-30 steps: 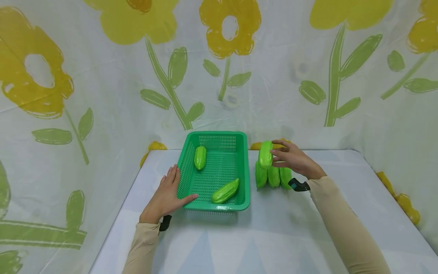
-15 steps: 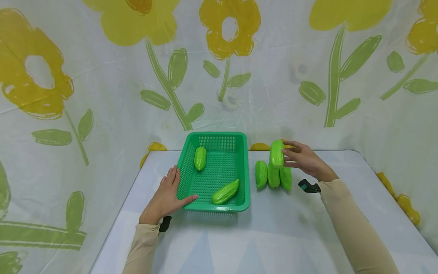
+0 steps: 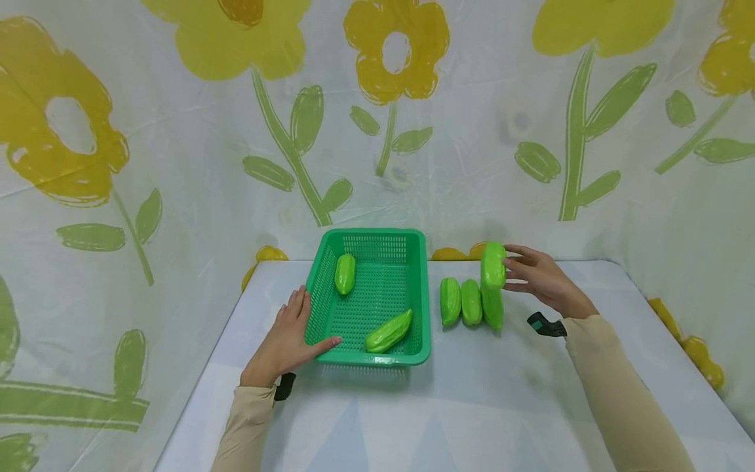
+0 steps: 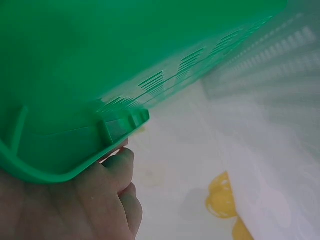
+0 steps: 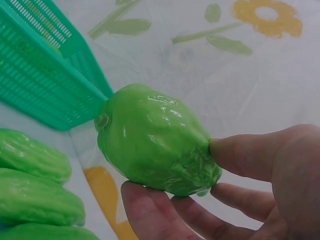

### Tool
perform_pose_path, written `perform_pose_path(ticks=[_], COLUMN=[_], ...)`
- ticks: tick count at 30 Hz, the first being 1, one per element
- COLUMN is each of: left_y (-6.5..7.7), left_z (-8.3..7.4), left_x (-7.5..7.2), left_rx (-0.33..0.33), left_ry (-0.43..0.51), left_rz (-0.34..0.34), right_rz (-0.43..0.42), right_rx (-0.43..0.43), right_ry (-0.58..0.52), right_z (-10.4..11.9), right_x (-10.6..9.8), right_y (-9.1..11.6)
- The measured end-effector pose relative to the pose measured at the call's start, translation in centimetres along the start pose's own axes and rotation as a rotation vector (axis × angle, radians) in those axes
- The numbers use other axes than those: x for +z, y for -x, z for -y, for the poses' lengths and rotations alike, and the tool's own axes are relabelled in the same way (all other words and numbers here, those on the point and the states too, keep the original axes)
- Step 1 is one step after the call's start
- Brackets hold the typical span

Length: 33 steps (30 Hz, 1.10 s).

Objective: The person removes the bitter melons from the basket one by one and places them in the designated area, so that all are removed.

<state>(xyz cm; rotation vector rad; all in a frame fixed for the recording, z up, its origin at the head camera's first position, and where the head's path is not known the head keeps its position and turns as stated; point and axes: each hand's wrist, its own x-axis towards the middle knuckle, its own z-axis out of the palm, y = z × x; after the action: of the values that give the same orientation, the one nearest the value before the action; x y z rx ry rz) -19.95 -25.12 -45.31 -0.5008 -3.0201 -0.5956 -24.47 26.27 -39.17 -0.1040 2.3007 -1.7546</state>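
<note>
While fingers (image 5: pixel 235 155) pinch a gourd (image 3: pixel 493 265), nothing bears writing.

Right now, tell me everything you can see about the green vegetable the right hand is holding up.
The held vegetable is glossy bright green, lumpy and pear-shaped with shallow furrows and a small stem dimple at one end; it looks like plastic or wax. The right hand pinches its wrinkled end between thumb and fingers, lifting it above the rightmost of three similar vegetables lying in a row on the table.

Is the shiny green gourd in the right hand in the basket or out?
Out: the shiny green gourd, pinched by the right hand, hangs right of the green basket.
</note>
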Motion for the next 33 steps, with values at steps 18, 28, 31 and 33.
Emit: perform_pose_path(ticks=[18,28,31,33], left_y=[0.0,0.0,0.0,0.0], left_z=[0.0,0.1,0.1,0.1], left_x=[0.1,0.1,0.1,0.2], left_rx=[0.008,0.008,0.002,0.005], left_ry=[0.004,0.004,0.005,0.003], left_rz=[-0.004,-0.007,-0.005,-0.009], right_rz=[-0.109,-0.132,-0.138,-0.141], right_rx=[0.043,0.092,0.111,0.120], right_ry=[0.032,0.070,0.072,0.068], right_z=[-2.6,-4.4,-5.0,-5.3], right_x=[-1.5,-2.1,-2.3,-2.3], right_y=[0.8,1.0,1.0,1.0])
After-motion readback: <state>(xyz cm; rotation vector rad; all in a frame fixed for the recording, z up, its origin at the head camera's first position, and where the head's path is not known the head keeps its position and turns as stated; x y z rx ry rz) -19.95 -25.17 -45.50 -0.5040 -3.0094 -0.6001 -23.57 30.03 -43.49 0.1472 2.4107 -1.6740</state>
